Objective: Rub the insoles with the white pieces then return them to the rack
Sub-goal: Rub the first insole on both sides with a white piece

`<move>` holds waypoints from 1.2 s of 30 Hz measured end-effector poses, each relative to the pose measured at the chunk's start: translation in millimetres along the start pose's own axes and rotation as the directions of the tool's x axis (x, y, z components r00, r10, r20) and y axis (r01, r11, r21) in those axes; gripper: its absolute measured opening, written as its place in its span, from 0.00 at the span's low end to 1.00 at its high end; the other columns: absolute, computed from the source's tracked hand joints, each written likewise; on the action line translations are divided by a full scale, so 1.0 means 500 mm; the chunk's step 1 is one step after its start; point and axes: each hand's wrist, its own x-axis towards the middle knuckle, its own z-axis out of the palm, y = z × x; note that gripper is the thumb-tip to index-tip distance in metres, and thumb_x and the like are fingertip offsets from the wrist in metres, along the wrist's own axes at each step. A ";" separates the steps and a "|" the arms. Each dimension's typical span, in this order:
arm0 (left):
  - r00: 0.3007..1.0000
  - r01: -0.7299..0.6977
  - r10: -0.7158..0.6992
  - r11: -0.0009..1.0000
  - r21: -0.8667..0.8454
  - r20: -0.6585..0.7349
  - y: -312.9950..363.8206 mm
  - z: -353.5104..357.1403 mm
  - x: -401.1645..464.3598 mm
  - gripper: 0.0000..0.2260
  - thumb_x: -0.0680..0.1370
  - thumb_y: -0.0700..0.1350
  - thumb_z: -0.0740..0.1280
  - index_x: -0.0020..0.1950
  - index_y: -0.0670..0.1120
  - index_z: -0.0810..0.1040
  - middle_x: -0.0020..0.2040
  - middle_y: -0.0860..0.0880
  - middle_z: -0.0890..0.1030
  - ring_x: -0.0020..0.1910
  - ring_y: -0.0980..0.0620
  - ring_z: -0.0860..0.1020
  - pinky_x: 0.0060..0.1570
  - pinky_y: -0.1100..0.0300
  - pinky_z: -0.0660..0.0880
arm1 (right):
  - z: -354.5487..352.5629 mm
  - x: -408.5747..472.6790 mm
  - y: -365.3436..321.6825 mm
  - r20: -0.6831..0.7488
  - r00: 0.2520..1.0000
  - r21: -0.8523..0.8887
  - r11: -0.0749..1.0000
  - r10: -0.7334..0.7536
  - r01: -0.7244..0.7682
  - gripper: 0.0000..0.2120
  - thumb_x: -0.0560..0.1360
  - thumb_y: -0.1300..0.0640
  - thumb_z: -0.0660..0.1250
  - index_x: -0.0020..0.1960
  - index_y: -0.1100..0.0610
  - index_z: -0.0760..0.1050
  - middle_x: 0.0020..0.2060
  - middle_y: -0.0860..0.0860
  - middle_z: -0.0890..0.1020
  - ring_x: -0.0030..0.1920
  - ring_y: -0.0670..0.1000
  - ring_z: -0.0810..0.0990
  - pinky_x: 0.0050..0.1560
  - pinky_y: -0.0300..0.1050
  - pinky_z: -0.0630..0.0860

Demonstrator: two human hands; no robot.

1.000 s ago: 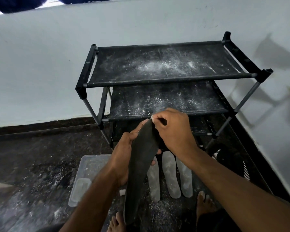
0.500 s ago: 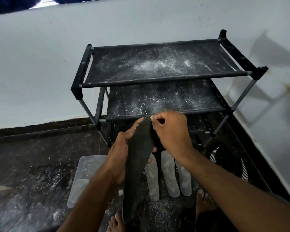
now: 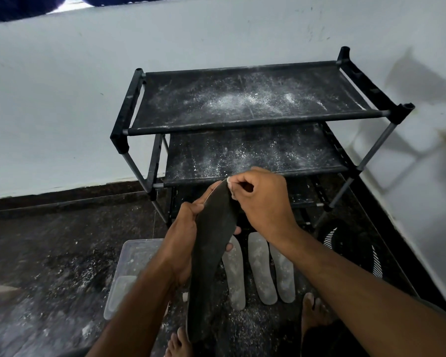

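A long dark insole [image 3: 211, 248] stands upright in front of me, toe end up. My left hand [image 3: 183, 235] grips it round the middle from the left. My right hand [image 3: 264, 202] pinches a small white piece [image 3: 229, 185] against the insole's top right edge. Three pale, powder-coated insoles [image 3: 262, 269] lie side by side on the floor below my hands. The black rack [image 3: 242, 124] stands just beyond, its shelves dusted with white powder and holding no insoles that I can see.
A clear plastic box [image 3: 129, 269] sits on the dark floor at my left forearm. A black shoe with white stripes [image 3: 350, 246] lies right of the rack by the white wall. My bare feet [image 3: 312, 313] rest on the powder-strewn floor.
My hands and the insole stay in about the same place before the rack. The white piece remains at the insole's top edge, with only a slight shift.
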 end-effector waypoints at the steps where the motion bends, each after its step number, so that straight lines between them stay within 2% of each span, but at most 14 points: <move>1: 1.000 0.000 0.000 1.000 -0.002 0.003 0.001 0.001 0.000 0.25 0.86 0.48 0.44 0.75 0.56 0.74 0.63 0.36 0.82 0.55 0.36 0.81 0.50 0.46 0.77 | 0.000 0.000 -0.002 -0.009 1.000 0.013 1.000 -0.014 0.014 0.02 0.74 0.62 0.72 0.44 0.57 0.84 0.41 0.46 0.83 0.43 0.40 0.81 0.49 0.30 0.76; 4: 1.000 -0.011 0.010 0.999 -0.031 -0.007 0.004 -0.001 0.000 0.24 0.86 0.48 0.44 0.75 0.57 0.74 0.65 0.37 0.81 0.54 0.36 0.82 0.49 0.46 0.77 | 0.000 -0.004 0.002 0.003 0.994 0.086 0.991 0.107 -0.106 0.03 0.75 0.62 0.72 0.44 0.57 0.84 0.40 0.44 0.84 0.42 0.38 0.82 0.42 0.26 0.75; 7: 1.000 -0.004 0.003 0.998 -0.060 -0.019 0.002 -0.002 0.000 0.25 0.85 0.48 0.45 0.72 0.56 0.77 0.64 0.33 0.80 0.54 0.35 0.81 0.50 0.47 0.76 | 0.002 -0.006 0.012 0.014 0.973 0.151 0.961 0.230 -0.230 0.05 0.75 0.62 0.72 0.41 0.57 0.85 0.35 0.44 0.84 0.37 0.39 0.83 0.36 0.27 0.76; 12: 1.000 0.006 -0.006 1.000 -0.023 -0.025 0.001 0.001 0.000 0.24 0.86 0.49 0.44 0.73 0.57 0.75 0.64 0.36 0.81 0.55 0.35 0.82 0.51 0.44 0.77 | 0.000 -0.003 0.001 -0.050 0.994 0.155 0.984 0.093 -0.084 0.02 0.74 0.61 0.73 0.45 0.57 0.84 0.40 0.43 0.84 0.44 0.36 0.81 0.44 0.25 0.74; 15: 0.999 0.000 -0.003 0.998 -0.070 -0.046 0.011 -0.006 -0.001 0.24 0.86 0.49 0.45 0.74 0.55 0.74 0.63 0.34 0.81 0.54 0.36 0.82 0.48 0.46 0.78 | 0.004 -0.004 0.013 0.032 0.979 0.159 0.966 0.200 -0.202 0.02 0.74 0.60 0.73 0.45 0.57 0.85 0.39 0.43 0.85 0.41 0.35 0.82 0.40 0.25 0.74; 18: 0.995 -0.022 0.011 0.993 -0.116 -0.094 0.015 -0.018 -0.004 0.23 0.86 0.49 0.46 0.73 0.53 0.75 0.62 0.33 0.81 0.56 0.34 0.81 0.48 0.46 0.79 | 0.008 -0.007 0.022 0.163 0.947 0.160 0.940 0.278 -0.303 0.02 0.72 0.62 0.74 0.43 0.56 0.85 0.37 0.45 0.86 0.38 0.38 0.83 0.41 0.31 0.78; 20: 0.994 -0.029 0.013 0.988 -0.153 -0.105 0.015 -0.017 -0.004 0.23 0.85 0.49 0.47 0.72 0.53 0.76 0.62 0.33 0.82 0.56 0.32 0.81 0.48 0.44 0.78 | 0.005 -0.004 0.016 0.153 0.955 0.188 0.941 0.255 -0.282 0.02 0.72 0.62 0.74 0.43 0.56 0.85 0.37 0.45 0.85 0.39 0.38 0.83 0.41 0.30 0.78; 24: 0.996 -0.006 -0.006 0.991 -0.135 -0.092 0.008 -0.005 -0.004 0.22 0.85 0.48 0.48 0.69 0.52 0.79 0.62 0.34 0.82 0.53 0.32 0.82 0.48 0.44 0.78 | -0.002 -0.001 0.000 0.054 0.992 0.174 0.977 0.112 -0.120 0.02 0.73 0.62 0.74 0.45 0.57 0.84 0.38 0.41 0.83 0.41 0.35 0.82 0.42 0.26 0.75; 27: 0.997 -0.030 0.020 0.988 -0.153 -0.072 0.012 -0.008 -0.008 0.23 0.84 0.46 0.49 0.66 0.51 0.82 0.61 0.33 0.82 0.49 0.37 0.82 0.48 0.45 0.78 | 0.011 -0.018 -0.005 0.231 0.972 0.108 0.992 0.031 -0.057 0.01 0.74 0.61 0.74 0.44 0.57 0.84 0.37 0.45 0.82 0.36 0.41 0.82 0.38 0.34 0.79; 29: 0.997 -0.038 0.026 0.985 -0.167 -0.072 0.017 -0.011 -0.008 0.22 0.84 0.46 0.49 0.67 0.50 0.81 0.61 0.32 0.81 0.46 0.40 0.82 0.47 0.45 0.78 | 0.019 -0.022 -0.005 0.318 0.948 0.056 0.998 -0.005 -0.014 0.01 0.73 0.60 0.74 0.44 0.56 0.84 0.39 0.45 0.81 0.35 0.42 0.81 0.38 0.35 0.79; 30: 0.997 -0.033 0.020 0.983 -0.180 -0.075 0.019 -0.011 -0.009 0.22 0.84 0.46 0.49 0.68 0.50 0.80 0.62 0.32 0.81 0.46 0.39 0.82 0.46 0.45 0.78 | 0.018 -0.018 -0.004 0.302 0.953 0.052 0.999 -0.007 -0.009 0.01 0.74 0.60 0.74 0.44 0.56 0.84 0.39 0.44 0.81 0.36 0.41 0.81 0.39 0.34 0.79; 34: 0.999 -0.006 -0.004 0.980 -0.200 -0.053 0.017 -0.009 -0.008 0.22 0.84 0.47 0.49 0.69 0.49 0.79 0.64 0.30 0.79 0.49 0.33 0.82 0.45 0.46 0.75 | -0.010 0.010 0.005 0.052 0.999 0.043 0.999 0.010 -0.012 0.03 0.74 0.60 0.73 0.47 0.55 0.84 0.42 0.42 0.82 0.44 0.37 0.81 0.46 0.27 0.75; 36: 0.999 -0.002 -0.007 0.982 -0.191 -0.051 0.016 -0.010 -0.008 0.22 0.84 0.47 0.49 0.69 0.50 0.79 0.63 0.32 0.80 0.49 0.33 0.81 0.44 0.46 0.75 | -0.020 0.017 0.009 0.060 0.996 0.056 0.996 0.064 -0.067 0.03 0.74 0.60 0.73 0.47 0.55 0.84 0.42 0.43 0.83 0.44 0.36 0.81 0.46 0.26 0.75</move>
